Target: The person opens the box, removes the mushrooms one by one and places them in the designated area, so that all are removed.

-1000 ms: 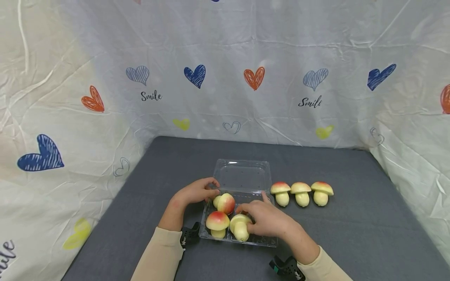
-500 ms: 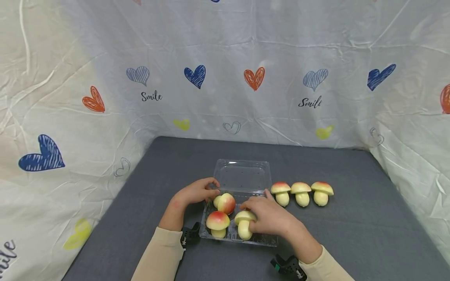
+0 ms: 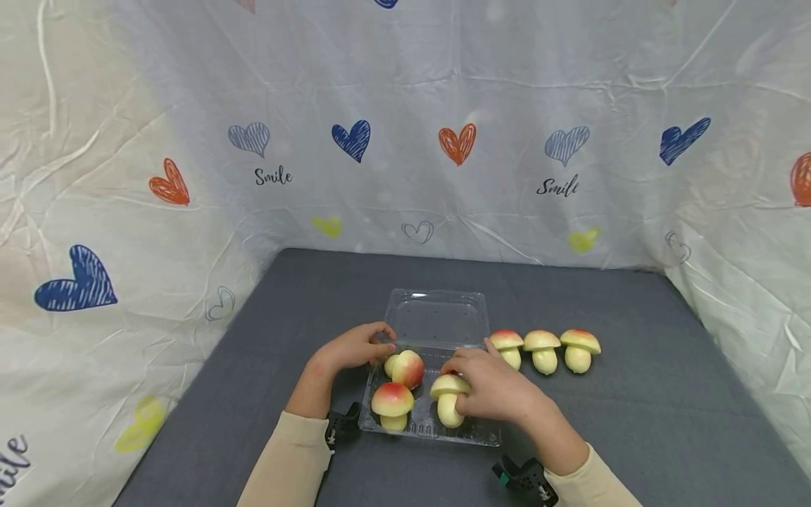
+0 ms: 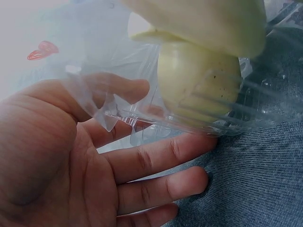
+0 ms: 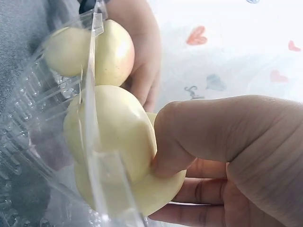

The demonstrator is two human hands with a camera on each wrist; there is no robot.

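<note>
A clear plastic clamshell box (image 3: 421,427) lies on the dark cloth with its lid (image 3: 437,317) folded back. My left hand (image 3: 351,346) holds the box's back left corner, the thumb (image 4: 128,90) on one side of the thin wall and fingers on the other. Inside the box, my right hand (image 3: 500,387) grips a mushroom-shaped toy (image 3: 449,408), pale yellow, its cap pointing away and its stem towards me. Two more toy mushrooms sit in the left half: a tipped one (image 3: 407,369) at the back and a red-capped one (image 3: 392,400) in front.
Right of the box, three toy mushrooms stand in a row: a left one (image 3: 507,343), a middle one (image 3: 543,352) and a right one (image 3: 579,350). A white curtain (image 3: 405,183) printed with hearts hangs behind the dark tabletop (image 3: 633,401).
My right hand has shifted the gripped toy mushroom to the right within the box, away from the two at left. The left hand has stayed at the corner.
</note>
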